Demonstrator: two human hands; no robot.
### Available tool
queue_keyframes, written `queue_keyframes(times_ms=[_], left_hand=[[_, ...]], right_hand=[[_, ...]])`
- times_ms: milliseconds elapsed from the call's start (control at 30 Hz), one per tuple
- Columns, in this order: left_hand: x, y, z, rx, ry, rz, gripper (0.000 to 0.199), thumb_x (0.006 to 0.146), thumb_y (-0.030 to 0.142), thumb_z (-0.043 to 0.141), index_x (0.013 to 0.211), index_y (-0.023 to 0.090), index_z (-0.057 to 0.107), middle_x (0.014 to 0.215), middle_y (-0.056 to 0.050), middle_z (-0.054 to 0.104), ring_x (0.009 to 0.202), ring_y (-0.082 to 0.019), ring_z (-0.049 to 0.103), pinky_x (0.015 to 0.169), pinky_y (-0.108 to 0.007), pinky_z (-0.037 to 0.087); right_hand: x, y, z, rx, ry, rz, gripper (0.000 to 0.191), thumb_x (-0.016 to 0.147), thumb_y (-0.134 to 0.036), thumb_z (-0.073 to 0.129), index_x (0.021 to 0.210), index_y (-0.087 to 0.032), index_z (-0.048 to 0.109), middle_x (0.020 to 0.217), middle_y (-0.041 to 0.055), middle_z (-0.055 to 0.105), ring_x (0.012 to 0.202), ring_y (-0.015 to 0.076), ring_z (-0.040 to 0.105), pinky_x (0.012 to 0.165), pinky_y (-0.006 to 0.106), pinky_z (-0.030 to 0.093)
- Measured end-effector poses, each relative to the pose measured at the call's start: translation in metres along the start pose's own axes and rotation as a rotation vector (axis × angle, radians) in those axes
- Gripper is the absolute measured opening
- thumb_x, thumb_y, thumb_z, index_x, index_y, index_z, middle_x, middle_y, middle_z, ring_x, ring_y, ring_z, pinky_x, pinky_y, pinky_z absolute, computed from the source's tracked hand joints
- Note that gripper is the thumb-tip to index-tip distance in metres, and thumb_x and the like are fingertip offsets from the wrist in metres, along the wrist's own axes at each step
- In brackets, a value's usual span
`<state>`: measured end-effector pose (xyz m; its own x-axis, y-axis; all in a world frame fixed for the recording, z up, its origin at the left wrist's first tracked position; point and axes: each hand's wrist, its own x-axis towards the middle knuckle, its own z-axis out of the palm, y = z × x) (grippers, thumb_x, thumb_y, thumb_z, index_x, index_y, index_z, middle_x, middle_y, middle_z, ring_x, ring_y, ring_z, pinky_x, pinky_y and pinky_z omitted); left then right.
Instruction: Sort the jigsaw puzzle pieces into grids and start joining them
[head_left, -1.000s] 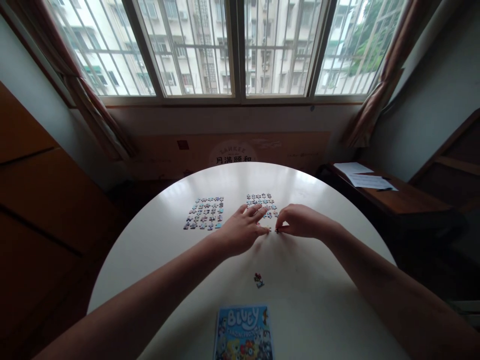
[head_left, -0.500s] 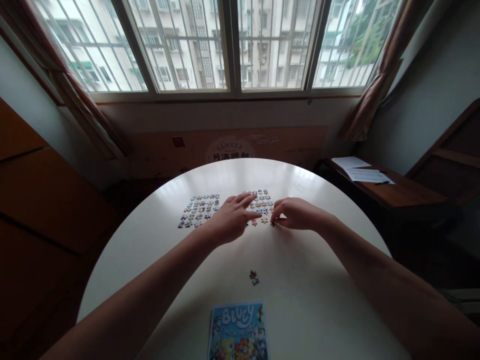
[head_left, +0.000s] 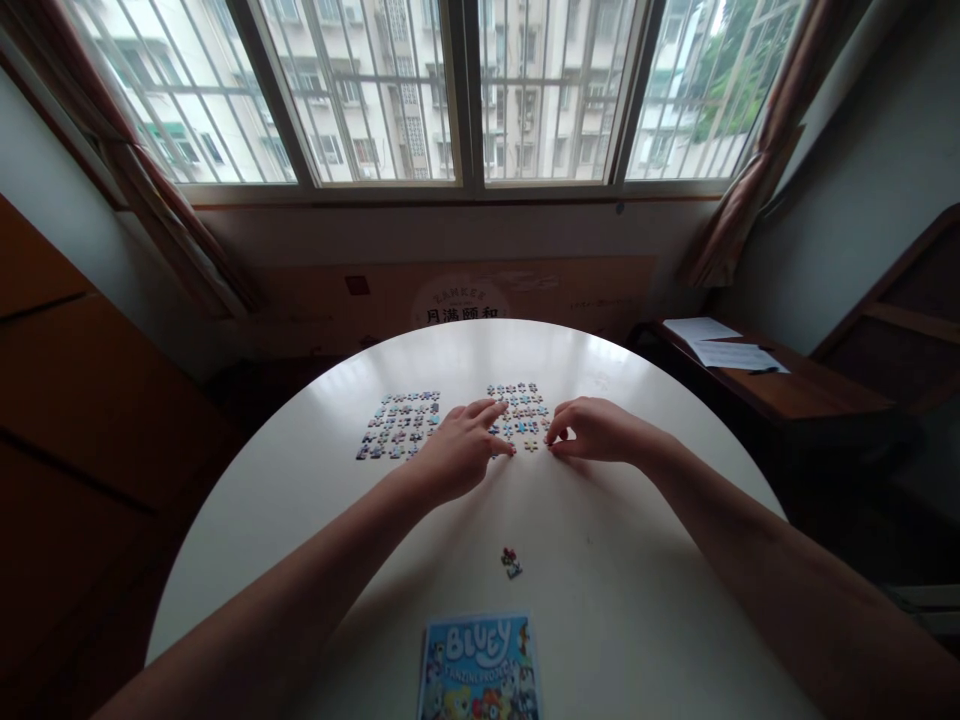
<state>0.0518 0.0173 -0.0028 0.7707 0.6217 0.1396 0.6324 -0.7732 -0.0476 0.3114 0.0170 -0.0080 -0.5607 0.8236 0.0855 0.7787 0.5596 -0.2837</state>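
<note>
Rows of small puzzle pieces lie on the white round table [head_left: 300,480] in two groups. The left group [head_left: 399,425] is beside my left hand [head_left: 469,448], whose fingers are spread over the near left part of the right group [head_left: 523,400]; its index fingertip touches down by a piece at the near row. My right hand [head_left: 596,430] is at the right group's near right corner, thumb and forefinger pinched on a small puzzle piece, mostly hidden by the fingertips. A small pile of loose pieces [head_left: 511,562] sits nearer to me.
A blue Bluey picture card [head_left: 480,665] lies at the table's near side. To the right, a wooden side table [head_left: 817,385] bears papers [head_left: 739,355] and dark pens. Barred windows and curtains are beyond the table.
My left hand has drawn back slightly toward the left and nearer to me, uncovering more of the right group. My right hand has barely moved. The view has shifted slightly.
</note>
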Motion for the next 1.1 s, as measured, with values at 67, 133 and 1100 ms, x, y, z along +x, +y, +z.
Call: queue_keyframes(times_ms=[67, 133, 1100], left_hand=[[0.001, 0.0, 0.004, -0.004, -0.005, 0.009, 0.059, 0.082, -0.002, 0.047, 0.116, 0.037, 0.074, 0.156, -0.001, 0.043, 0.143, -0.03, 0.037, 0.109, -0.052, 0.039], [0.002, 0.0, 0.006, -0.011, 0.001, 0.016, 0.059, 0.082, -0.002, 0.047, 0.118, 0.037, 0.074, 0.156, -0.001, 0.043, 0.143, -0.03, 0.037, 0.109, -0.051, 0.039], [-0.017, -0.004, 0.012, -0.047, 0.083, -0.046, 0.056, 0.081, -0.004, 0.047, 0.115, 0.031, 0.075, 0.151, -0.006, 0.049, 0.137, -0.03, 0.044, 0.106, -0.053, 0.043]], right_hand=[[0.0, 0.001, 0.001, 0.01, -0.003, 0.003, 0.018, 0.079, -0.018, 0.071, 0.092, -0.026, 0.08, 0.09, -0.0011, 0.072, 0.076, 0.0119, 0.062, 0.067, 0.022, 0.039], [0.001, 0.002, 0.002, 0.013, -0.002, 0.001, 0.017, 0.079, -0.018, 0.071, 0.092, -0.026, 0.08, 0.089, -0.0009, 0.072, 0.076, 0.0118, 0.062, 0.067, 0.022, 0.039], [-0.001, 0.004, 0.001, 0.046, 0.023, -0.017, 0.017, 0.081, -0.019, 0.073, 0.092, -0.028, 0.08, 0.087, -0.001, 0.072, 0.071, 0.0101, 0.061, 0.064, 0.02, 0.038]])
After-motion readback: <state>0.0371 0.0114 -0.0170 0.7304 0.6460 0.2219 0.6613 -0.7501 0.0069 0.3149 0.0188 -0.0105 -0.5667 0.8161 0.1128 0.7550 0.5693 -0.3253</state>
